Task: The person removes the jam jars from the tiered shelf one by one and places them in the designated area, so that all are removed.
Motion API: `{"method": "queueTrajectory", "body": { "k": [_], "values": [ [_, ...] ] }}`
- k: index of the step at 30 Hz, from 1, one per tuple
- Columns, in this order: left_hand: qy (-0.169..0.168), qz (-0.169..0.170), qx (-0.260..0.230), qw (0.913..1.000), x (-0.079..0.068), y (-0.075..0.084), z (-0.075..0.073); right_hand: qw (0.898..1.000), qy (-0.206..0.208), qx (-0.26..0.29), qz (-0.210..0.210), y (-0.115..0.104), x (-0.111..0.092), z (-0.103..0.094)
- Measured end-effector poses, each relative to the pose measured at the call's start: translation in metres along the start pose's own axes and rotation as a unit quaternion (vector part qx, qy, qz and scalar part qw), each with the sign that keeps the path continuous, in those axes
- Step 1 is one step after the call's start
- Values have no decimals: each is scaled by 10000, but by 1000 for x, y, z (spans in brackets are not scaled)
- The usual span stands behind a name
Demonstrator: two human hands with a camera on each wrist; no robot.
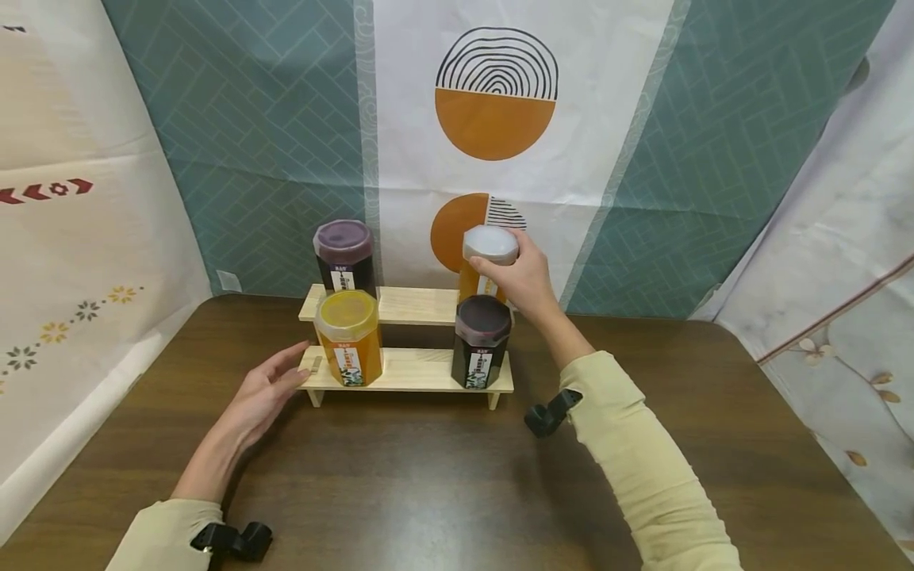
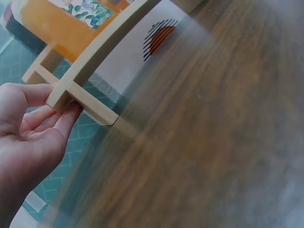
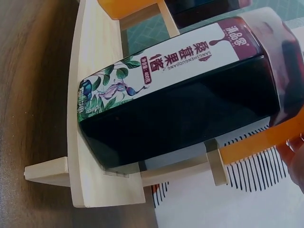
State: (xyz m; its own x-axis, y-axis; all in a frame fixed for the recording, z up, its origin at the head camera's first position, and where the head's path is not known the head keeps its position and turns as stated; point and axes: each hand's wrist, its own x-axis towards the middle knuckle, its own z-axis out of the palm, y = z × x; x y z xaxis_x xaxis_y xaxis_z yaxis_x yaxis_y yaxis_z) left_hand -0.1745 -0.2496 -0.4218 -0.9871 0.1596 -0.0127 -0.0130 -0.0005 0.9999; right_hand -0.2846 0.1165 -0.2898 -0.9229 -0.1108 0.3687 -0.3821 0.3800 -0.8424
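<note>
A two-tier wooden display rack [image 1: 417,369] holds jam jars with six-sided bodies. My left hand [image 1: 260,400] pinches the left end of its lower board [image 2: 92,57], thumb on top and fingers beneath. On the upper tier's right side, my right hand [image 1: 527,277] grips an orange jar [image 1: 489,244] around its white lid. Its lower part is hidden behind a dark jar with a purple lid [image 1: 481,341] on the lower tier, which fills much of the right wrist view. A yellow-lidded orange jar [image 1: 350,342] stands at the lower left, with another purple-lidded dark jar [image 1: 345,252] behind it.
The rack stands near the back of a dark brown wooden table [image 1: 421,484]. Directly behind rises a teal and white patterned cloth [image 1: 271,119]. Pale patterned cloths hang at the left [image 1: 64,262] and right [image 1: 842,317].
</note>
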Motion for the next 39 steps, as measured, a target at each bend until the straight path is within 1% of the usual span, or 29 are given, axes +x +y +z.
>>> {"method": "queueTrajectory", "body": {
  "k": [7, 13, 19, 28, 39],
  "values": [
    [-38, -4, 42, 10000, 0, -2, 1, 9995, 251, -101, 170, 1, 4, -15],
    [-6, -57, -6, 10000, 0, -2, 0, 9992, 302, -72, 263, 3, 7, -33],
    [31, -73, -107, 9999, -1, 0, 0, 9976, 410, -297, 475, 9, 4, -49],
    [99, -120, -19, 9999, -1, 0, 0, 9952, 583, -342, 708, 31, -5, -70],
    [50, -184, 12, 9998, -1, 0, -1, 9916, 455, -634, 1033, 65, -17, -79]
  ]
}}
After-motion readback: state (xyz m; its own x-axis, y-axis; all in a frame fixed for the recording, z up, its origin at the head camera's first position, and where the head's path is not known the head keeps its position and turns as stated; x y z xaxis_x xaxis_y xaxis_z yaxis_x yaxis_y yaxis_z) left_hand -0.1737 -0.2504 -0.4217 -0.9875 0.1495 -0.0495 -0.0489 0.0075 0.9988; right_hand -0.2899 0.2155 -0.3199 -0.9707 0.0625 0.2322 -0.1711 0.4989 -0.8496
